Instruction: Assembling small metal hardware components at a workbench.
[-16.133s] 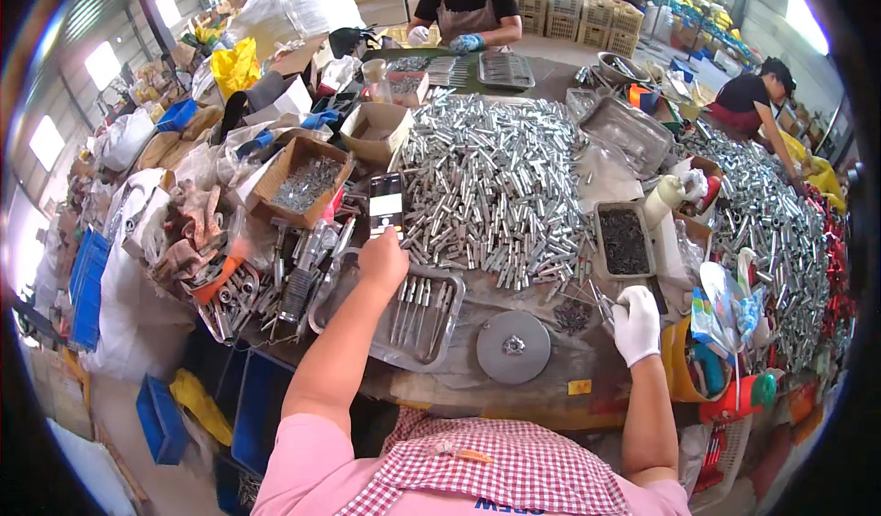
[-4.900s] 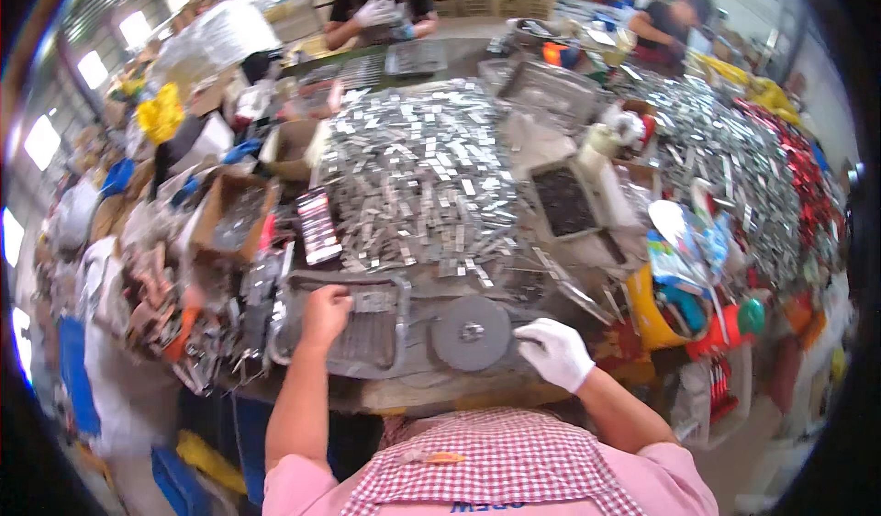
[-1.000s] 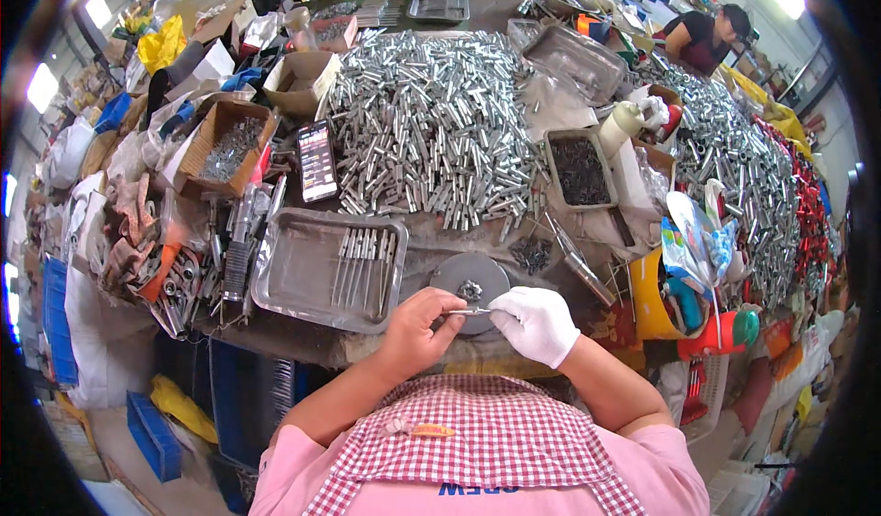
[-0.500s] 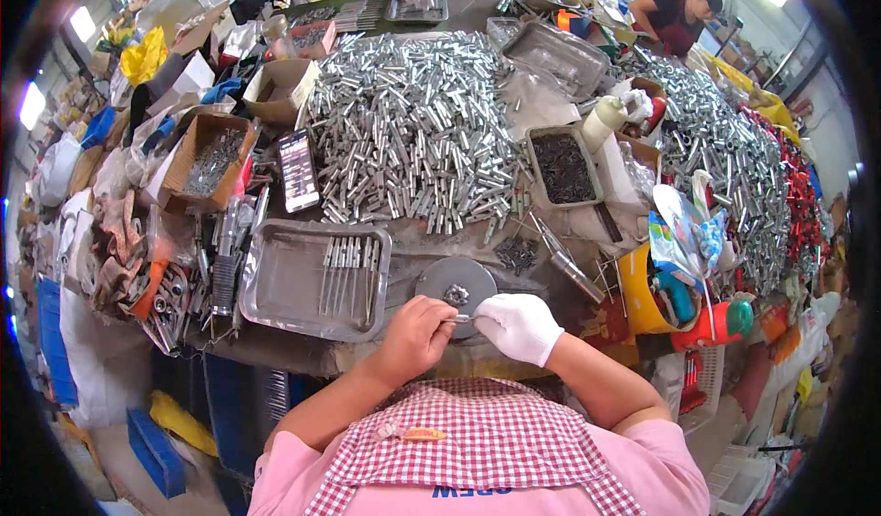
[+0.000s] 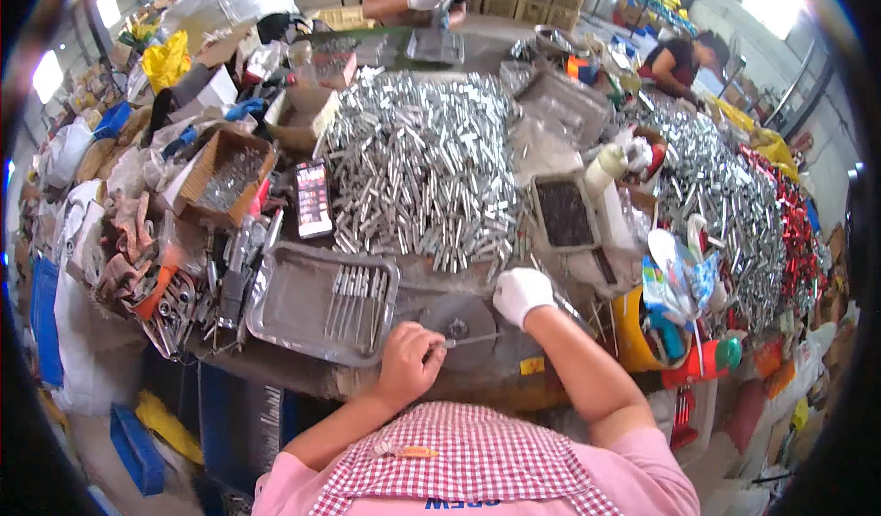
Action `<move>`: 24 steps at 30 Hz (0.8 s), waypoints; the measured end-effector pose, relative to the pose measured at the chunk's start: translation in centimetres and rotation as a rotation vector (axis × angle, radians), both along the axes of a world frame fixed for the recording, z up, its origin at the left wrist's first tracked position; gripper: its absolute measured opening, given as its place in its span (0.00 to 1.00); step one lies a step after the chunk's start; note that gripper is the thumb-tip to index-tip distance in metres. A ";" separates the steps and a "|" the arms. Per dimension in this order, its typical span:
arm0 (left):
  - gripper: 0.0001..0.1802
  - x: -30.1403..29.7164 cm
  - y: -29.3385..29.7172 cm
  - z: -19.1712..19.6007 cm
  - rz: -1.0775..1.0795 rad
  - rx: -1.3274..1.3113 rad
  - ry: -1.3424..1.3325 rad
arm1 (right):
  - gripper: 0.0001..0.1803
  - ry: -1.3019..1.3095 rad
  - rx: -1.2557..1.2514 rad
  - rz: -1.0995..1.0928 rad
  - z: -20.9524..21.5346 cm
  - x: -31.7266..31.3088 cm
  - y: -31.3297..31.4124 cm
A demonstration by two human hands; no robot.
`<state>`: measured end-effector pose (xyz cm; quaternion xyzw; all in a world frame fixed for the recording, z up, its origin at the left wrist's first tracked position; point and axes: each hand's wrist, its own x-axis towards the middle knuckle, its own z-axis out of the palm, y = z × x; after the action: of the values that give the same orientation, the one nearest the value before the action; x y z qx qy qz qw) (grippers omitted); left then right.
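Observation:
My bare left hand (image 5: 410, 362) is closed on a slim metal rod (image 5: 473, 340). Its thin shaft sticks out to the right, over a round grey disc (image 5: 456, 319) with a small ring-shaped part (image 5: 458, 330) at its middle. My right hand (image 5: 525, 296), in a white glove, is apart from the rod, beyond the disc to the right. Its fingers curl down at the tabletop beside pliers (image 5: 571, 307); what they hold, if anything, is hidden. Left of the disc, a metal tray (image 5: 284, 305) contains several similar rods (image 5: 356, 300) side by side.
A large heap of silver metal sleeves (image 5: 427, 162) covers the table's middle. A bin of small dark parts (image 5: 592, 241) and a white bottle (image 5: 604, 169) stand to its right. A phone (image 5: 313, 199) lies left. Across the table is a person (image 5: 418, 0); another person (image 5: 684, 61) is far right.
My right hand has left the rod and moved away, up and right, to beyond the disc. My left hand keeps the rod and sits slightly lower and further left. The whole view has shifted.

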<state>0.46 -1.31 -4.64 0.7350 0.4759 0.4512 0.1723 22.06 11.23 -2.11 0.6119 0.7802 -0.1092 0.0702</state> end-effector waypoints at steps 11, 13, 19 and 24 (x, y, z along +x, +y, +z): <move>0.07 1.0 -0.7 -1.5 0.109 -0.010 0.123 | 0.03 0.761 0.144 0.079 2.9 1.8 -5.5; 0.07 1.3 -0.2 -1.5 0.114 -0.022 0.125 | 0.06 0.941 0.090 -0.083 3.5 1.3 -7.2; 0.07 1.7 -0.4 -1.7 0.085 -0.080 0.182 | 0.09 0.904 0.221 0.231 -0.7 1.3 -9.8; 0.08 1.5 -0.5 -1.8 0.078 -0.111 0.148 | 0.06 0.825 0.331 0.241 -2.0 -0.9 -10.1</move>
<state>1.94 -1.76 -6.48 0.7366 0.5398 0.3750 0.1594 21.20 1.14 -4.08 0.4253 0.8153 -0.2086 -0.3329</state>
